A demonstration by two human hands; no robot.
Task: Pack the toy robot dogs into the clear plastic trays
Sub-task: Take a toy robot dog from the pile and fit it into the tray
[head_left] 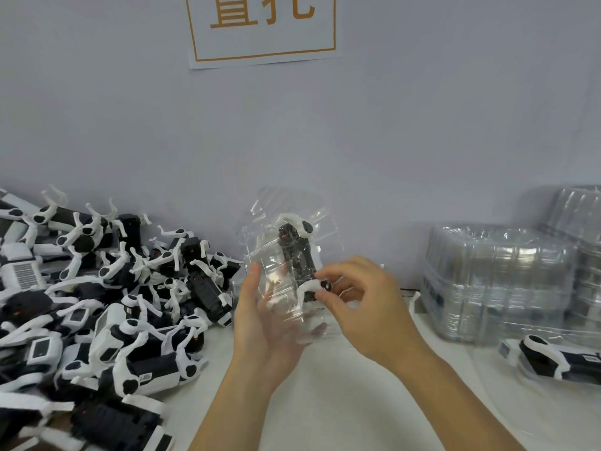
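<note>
Black-and-white heap of toy robot dogs [107,297] piled left on white table [341,402]; stacked clear trays [497,284] right, packed dog [553,359] before them. Between both hands, raised: one toy dog [297,255] inside clear tray [289,262]. Left hand [263,323] open-fingered, cradling tray underneath. Right hand [364,304] pinching dog's white leg.

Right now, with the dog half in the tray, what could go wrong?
1. The right hand pinches only a white leg of the toy dog; the leg might bend or slip.
2. The clear tray rests on the open left hand, so it may flex and tip.
3. The loose dog pile lies close by; an elbow could knock it.
</note>
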